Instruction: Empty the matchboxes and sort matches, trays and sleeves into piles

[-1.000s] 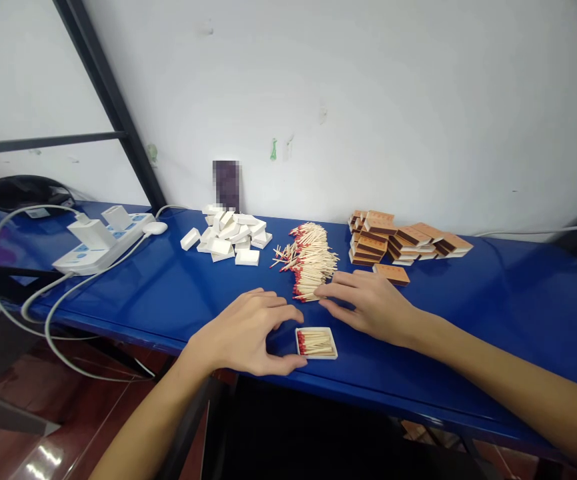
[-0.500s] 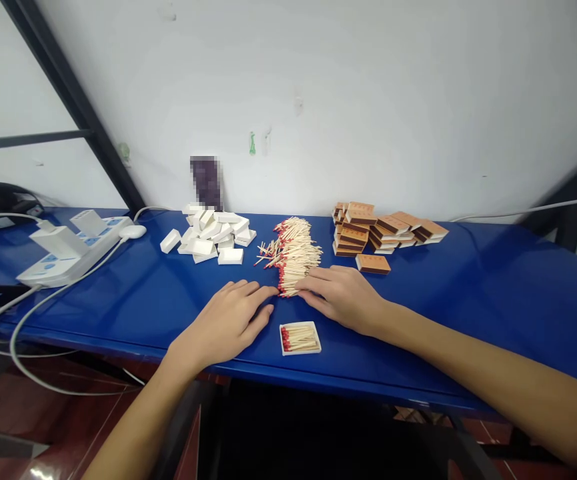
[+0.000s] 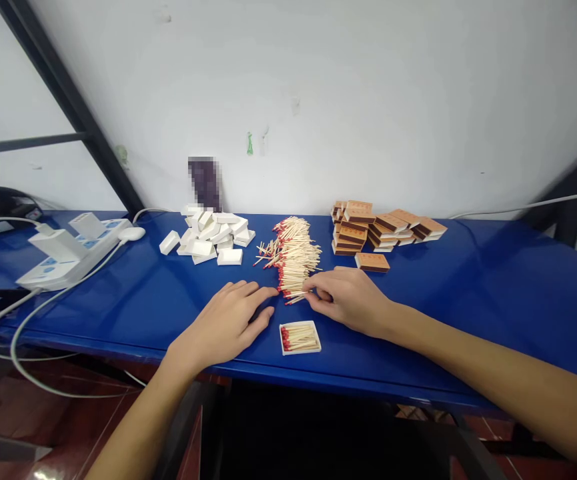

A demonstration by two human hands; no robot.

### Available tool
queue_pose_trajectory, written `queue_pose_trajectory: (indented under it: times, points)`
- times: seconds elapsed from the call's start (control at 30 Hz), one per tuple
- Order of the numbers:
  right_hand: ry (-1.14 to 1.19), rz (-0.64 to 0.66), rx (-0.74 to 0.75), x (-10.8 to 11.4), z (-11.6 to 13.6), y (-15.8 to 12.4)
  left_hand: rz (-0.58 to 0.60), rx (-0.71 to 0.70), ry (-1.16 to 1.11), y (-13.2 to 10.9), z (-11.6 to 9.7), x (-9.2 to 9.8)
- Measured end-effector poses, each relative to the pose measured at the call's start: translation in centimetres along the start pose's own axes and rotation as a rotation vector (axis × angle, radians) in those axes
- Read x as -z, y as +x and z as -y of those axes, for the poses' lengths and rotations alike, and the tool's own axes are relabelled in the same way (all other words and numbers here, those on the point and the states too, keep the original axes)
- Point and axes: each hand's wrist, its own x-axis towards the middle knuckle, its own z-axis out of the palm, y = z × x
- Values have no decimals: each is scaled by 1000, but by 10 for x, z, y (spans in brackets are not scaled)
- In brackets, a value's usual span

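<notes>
A long pile of red-tipped matches (image 3: pixel 298 257) lies across the middle of the blue table. My right hand (image 3: pixel 351 297) is at its near right end, thumb and index finger pinched on the plain ends of a few matches. On the left, my left hand (image 3: pixel 225 320) rests with its fingers stretched out, the index fingertip against or very close to the red heads. Just in front of both hands, a white matchbox tray (image 3: pixel 301 352) holds a layer of matches, heads to the left.
White matchbox trays (image 3: pixel 211 233) are heaped at the back left. Orange-brown matchboxes (image 3: pixel 375 230) are stacked at the back right, with a single matchbox (image 3: pixel 372 263) in front. A white power strip (image 3: pixel 75 250) with cables lies far left. The table's front edge (image 3: pixel 348 385) runs close by.
My right hand has drawn slightly back and right, its fingers now more curled. A few matches at the near end of the pile have shifted towards me. The left hand stays put.
</notes>
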Motion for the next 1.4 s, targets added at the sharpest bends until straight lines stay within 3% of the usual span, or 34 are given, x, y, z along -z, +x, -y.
queue_pose_trajectory:
  times: [0.17, 0.37, 0.5, 0.93, 1.2, 1.4]
  points:
    - [28, -19, -57, 4, 4, -3, -9, -5, -9, 0, 0, -1]
    - [143, 170, -139, 8, 11, -4, 2, -62, -42, 1, 0, 1]
    - [160, 212, -166, 8, 13, -4, -15, -113, -45, 1, 0, 1]
    - [162, 207, -144, 12, 12, -4, 72, -121, 20, 2, 0, 1]
    - [173, 163, -91, 14, 9, -6, 56, -108, 46, 1, 2, -2]
    - [150, 158, -136, 13, 7, -8, 32, -114, 46, 1, 2, -4]
